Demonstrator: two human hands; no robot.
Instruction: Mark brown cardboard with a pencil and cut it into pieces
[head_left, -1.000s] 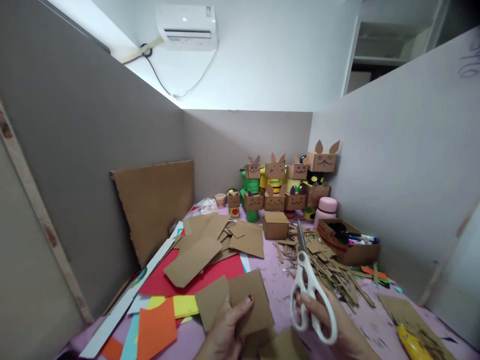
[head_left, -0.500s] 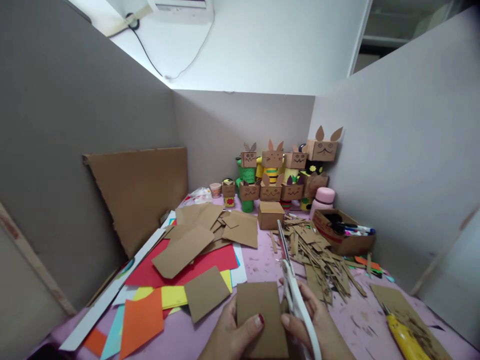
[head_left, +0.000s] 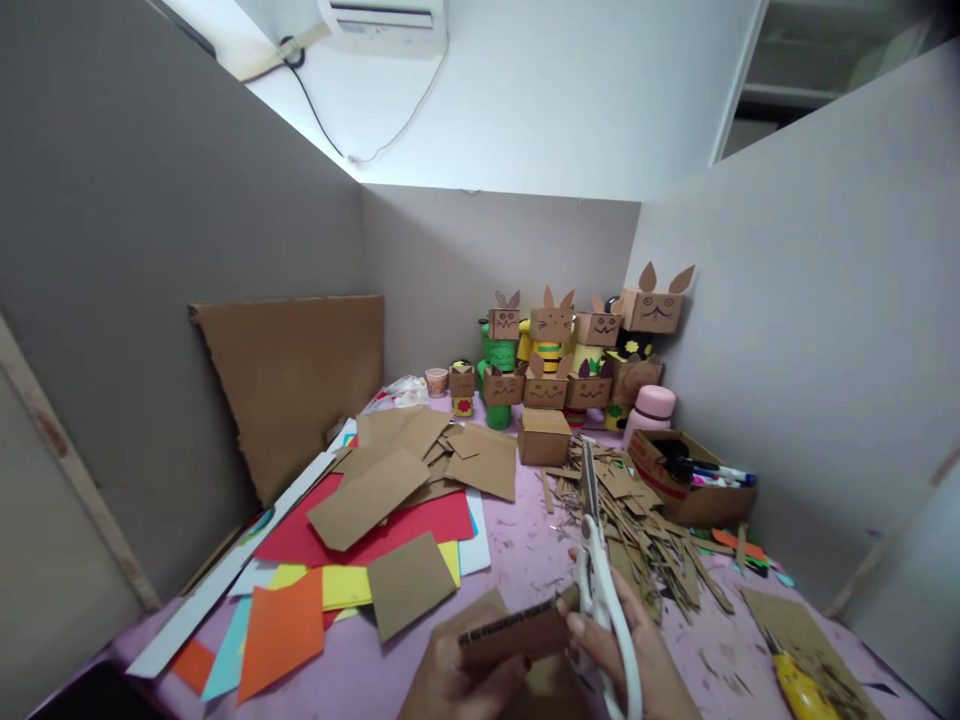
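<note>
My left hand [head_left: 450, 665] is closed on a piece of brown cardboard [head_left: 517, 637], tilted so its corrugated edge faces up. Another brown cardboard surface shows partly behind and below it. In my right hand [head_left: 641, 640] are white-handled scissors [head_left: 600, 570], their blades pointing away from me and looking closed. My right thumb and fingers also meet the right end of the cardboard piece. Beside my left hand lies a loose cardboard square [head_left: 412, 585]. A plain cardboard box [head_left: 544, 438] stands beyond the hands.
Cardboard sheets [head_left: 375, 500] lie over coloured paper [head_left: 281, 630] on the left. Cardboard strips [head_left: 637, 540] are heaped on the right, near a box of pens [head_left: 690, 495]. A yellow-handled tool [head_left: 802, 690] lies at the right front. Cardboard animal figures [head_left: 551, 325] and a pink bottle [head_left: 651, 408] stand behind.
The cardboard in my left hand has turned from showing its flat face to showing its corrugated edge. The scissors have shifted slightly right. The whole view has moved a little.
</note>
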